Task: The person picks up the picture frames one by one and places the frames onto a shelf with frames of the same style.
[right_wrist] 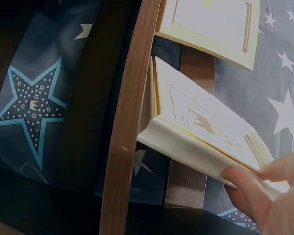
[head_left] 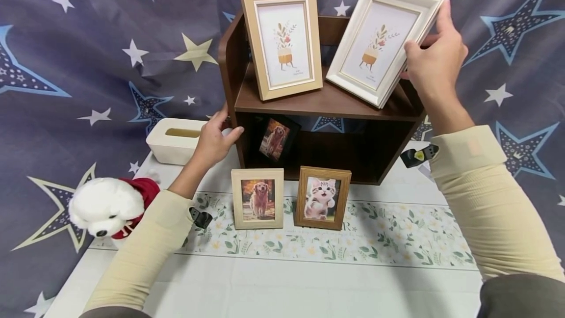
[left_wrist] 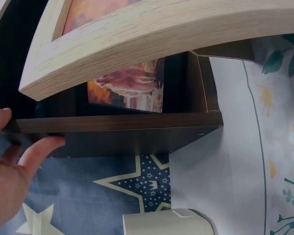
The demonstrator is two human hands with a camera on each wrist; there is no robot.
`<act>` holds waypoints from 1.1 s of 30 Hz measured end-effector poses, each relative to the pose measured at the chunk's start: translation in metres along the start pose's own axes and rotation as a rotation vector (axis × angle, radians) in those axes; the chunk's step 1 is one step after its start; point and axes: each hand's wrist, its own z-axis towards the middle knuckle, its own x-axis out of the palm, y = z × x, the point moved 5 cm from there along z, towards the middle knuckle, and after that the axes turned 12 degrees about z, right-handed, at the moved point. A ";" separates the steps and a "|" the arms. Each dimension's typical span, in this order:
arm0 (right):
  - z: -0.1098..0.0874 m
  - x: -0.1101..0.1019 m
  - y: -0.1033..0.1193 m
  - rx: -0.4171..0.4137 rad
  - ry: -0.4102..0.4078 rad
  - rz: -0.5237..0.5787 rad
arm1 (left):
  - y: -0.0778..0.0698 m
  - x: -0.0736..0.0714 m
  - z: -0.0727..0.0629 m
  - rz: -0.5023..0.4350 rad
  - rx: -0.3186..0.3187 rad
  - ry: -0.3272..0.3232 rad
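My right hand [head_left: 437,58] grips the upper right edge of a white picture frame [head_left: 346,70], thumb in front. This frame leans tilted on the upper shelf of a dark brown shelf unit [head_left: 326,101]. In the right wrist view, its lower corner is at the board's front edge. Beside it on the same shelf stands a tan picture frame [head_left: 318,53] with a similar plant print. My left hand [head_left: 215,139] holds the front edge of the unit's left side panel, thumb and fingers on either side in the left wrist view [left_wrist: 10,181].
A dark frame [head_left: 289,144] with a dog photo stands in the lower compartment. In front are a pale wood dog frame [head_left: 236,200] and a brown cat frame [head_left: 346,202]. A white tissue box [head_left: 169,148] and white plush dog [head_left: 106,205] are at left.
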 end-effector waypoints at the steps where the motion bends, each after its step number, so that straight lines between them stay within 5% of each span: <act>1: 0.000 0.000 0.000 0.000 0.000 0.002 | 0.000 0.000 0.000 0.000 0.001 0.001; 19: -0.007 -0.009 -0.001 -0.018 0.019 -0.005 | 0.000 0.002 -0.001 -0.025 -0.010 0.008; 33: -0.057 -0.019 -0.018 -0.154 0.146 -0.034 | 0.001 0.001 0.000 -0.016 -0.015 0.009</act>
